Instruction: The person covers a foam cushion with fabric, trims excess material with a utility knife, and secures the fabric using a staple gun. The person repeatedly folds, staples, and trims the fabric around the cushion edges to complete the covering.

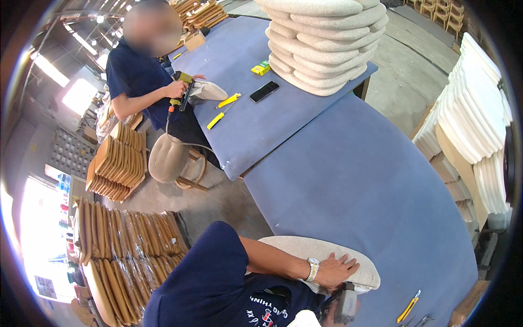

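Left hand: we saw our left hand (333, 268) spread flat, fingers apart, pressing on the beige seat cushion (321, 256) at the table's near edge.
Right hand: our right hand (327, 312) was mostly hidden by a staple gun (345, 303) just below the cushion; grip unclear.
Around: a yellow cutter (408, 306) lay right of the hands; a co-worker (144, 82) sat well beyond.

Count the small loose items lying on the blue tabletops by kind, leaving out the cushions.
Yellow-handled cutters: 3
Black phone: 1
Yellow-green small box: 1
Total: 5
A small yellow bit near the co-worker and the items at the lower edge are too unclear to count.
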Demonstrator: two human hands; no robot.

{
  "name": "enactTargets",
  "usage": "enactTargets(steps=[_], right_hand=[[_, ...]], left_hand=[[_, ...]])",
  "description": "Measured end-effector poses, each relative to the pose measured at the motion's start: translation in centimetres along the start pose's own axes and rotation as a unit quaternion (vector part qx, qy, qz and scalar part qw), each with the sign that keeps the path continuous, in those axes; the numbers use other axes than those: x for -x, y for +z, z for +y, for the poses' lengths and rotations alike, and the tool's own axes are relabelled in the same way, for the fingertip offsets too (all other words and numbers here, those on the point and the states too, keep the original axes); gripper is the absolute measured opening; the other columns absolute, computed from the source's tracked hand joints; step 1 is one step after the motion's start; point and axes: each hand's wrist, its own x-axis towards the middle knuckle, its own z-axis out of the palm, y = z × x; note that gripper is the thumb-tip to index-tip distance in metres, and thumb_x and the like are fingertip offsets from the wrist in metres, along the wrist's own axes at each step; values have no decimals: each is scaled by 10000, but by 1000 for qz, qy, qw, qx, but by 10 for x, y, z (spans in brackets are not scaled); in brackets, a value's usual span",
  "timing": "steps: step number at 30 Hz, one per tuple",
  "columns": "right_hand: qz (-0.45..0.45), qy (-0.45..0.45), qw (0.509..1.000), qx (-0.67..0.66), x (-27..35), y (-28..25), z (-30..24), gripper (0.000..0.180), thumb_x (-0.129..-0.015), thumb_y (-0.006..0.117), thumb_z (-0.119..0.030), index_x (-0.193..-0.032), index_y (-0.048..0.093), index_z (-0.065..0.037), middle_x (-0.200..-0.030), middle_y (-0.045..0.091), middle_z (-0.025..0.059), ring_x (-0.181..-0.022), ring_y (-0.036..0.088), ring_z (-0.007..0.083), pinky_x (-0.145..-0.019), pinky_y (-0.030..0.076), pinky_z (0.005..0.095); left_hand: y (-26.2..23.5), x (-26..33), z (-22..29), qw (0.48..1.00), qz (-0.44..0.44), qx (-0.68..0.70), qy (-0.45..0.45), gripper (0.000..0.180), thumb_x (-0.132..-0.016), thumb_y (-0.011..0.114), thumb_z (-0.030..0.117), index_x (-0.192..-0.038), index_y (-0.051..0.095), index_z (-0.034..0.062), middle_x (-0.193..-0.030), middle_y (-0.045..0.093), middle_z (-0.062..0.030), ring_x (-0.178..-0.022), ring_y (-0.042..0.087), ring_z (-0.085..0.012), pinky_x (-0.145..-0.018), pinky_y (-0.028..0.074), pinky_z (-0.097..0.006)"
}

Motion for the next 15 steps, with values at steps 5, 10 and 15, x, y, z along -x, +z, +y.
enactTargets(steps=[5, 10, 15], right_hand=[[-27, -21, 999, 6, 1, -2, 1, 394, -986, 635, -220, -1299, 604, 18, -1227, 667, 210, -1139, 618, 376, -1005, 482, 448], [39, 176, 973, -148, 13, 11, 18, 521, -948, 666, -174, -1395, 455, -9, -1128, 643, 144, -851, 591, 213, -712, 477, 328], [49, 122, 983, -130, 16, 14, 29, 481, -954, 657, -182, -1366, 471, -15, -1114, 640, 140, -856, 593, 221, -713, 483, 340]], left_hand=[[7, -2, -3, 1000, 17, 0, -1, 1068, -724, 847, 260, -1539, 221, -31, -1593, 275, -282, -1428, 353, -508, -1007, 411, -720], [9, -3, -4, 1000, 22, -1, 3, 1075, -721, 852, 279, -1536, 224, -31, -1581, 294, -288, -1423, 355, -515, -1000, 415, -721], [6, 0, -3, 999, 37, -13, 16, 1035, -713, 838, 270, -1523, 276, -45, -1557, 326, -305, -1393, 390, -516, -950, 446, -710]])
